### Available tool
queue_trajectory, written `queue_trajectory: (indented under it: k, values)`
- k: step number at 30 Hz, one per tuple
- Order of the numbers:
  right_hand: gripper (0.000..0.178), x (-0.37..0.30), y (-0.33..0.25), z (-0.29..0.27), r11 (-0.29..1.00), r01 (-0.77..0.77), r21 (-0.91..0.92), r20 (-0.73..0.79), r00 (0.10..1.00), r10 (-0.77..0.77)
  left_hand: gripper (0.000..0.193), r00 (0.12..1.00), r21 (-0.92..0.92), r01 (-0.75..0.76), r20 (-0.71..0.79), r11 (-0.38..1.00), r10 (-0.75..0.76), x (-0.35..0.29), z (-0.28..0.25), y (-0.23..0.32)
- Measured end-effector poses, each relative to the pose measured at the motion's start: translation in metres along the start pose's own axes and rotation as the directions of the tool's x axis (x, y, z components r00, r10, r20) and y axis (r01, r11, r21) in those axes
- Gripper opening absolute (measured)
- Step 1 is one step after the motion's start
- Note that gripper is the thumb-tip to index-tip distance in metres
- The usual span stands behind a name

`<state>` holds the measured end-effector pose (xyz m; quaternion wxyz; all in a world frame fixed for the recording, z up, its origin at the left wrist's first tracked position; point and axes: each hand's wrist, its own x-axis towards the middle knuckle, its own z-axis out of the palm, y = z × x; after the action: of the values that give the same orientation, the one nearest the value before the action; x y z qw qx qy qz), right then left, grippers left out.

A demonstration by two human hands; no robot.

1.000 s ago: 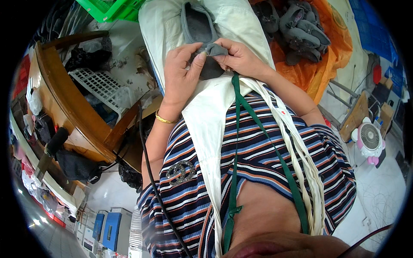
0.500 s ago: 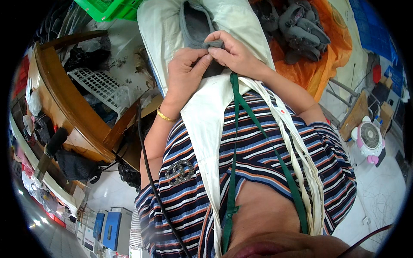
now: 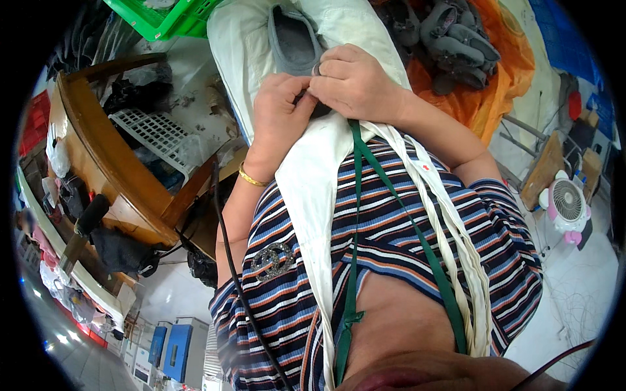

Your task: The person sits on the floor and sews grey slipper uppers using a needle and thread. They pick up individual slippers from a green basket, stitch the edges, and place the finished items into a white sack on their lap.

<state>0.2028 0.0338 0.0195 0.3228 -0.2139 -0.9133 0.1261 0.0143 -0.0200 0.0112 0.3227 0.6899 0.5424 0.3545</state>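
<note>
A grey soft slipper-like shoe (image 3: 291, 42) lies on my lap, its long opening facing up and one end pointing away from me. My left hand (image 3: 279, 104), a gold bracelet at its wrist, pinches at the shoe's nearer end with thumb and forefinger. Pressed against it from the other side is my right hand (image 3: 355, 81), fingers curled over that same end. The fingertips of both hands meet there, and they hide what lies between them. White cloth (image 3: 241, 39) covers my lap under the shoe.
On the right, several grey shoes (image 3: 456, 45) are heaped on orange sheeting (image 3: 512, 85). A green crate (image 3: 160, 26) stands at the far left, near a curved wooden piece (image 3: 107, 156) and a white plastic basket (image 3: 153, 133). A small fan (image 3: 566, 202) sits farther right. A black cable (image 3: 228, 260) hangs along my left arm.
My right hand has rolled over the shoe's nearer end, its fingers now curled down with the knuckles on top. My left hand has barely moved.
</note>
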Motion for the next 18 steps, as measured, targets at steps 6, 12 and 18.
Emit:
queue_trajectory:
  k: [6,12,18]
  values:
    - [0.017,0.01,-0.022,-0.016,0.55,-0.394,0.737,0.127,0.879,0.459,0.012,0.996,0.146,-0.083,0.043,0.986,0.078,-0.003,0.001,-0.006]
    - [0.022,-0.021,0.006,-0.062,0.065,-0.409,0.91,0.305,0.768,0.563,0.015,0.985,0.201,-0.174,0.052,0.964,0.167,-0.006,0.004,0.001]
    - [0.018,-0.045,0.018,-0.103,-0.125,-0.065,0.99,0.132,0.746,0.653,0.015,0.978,0.236,-0.207,0.041,0.949,0.203,-0.006,0.007,-0.011]
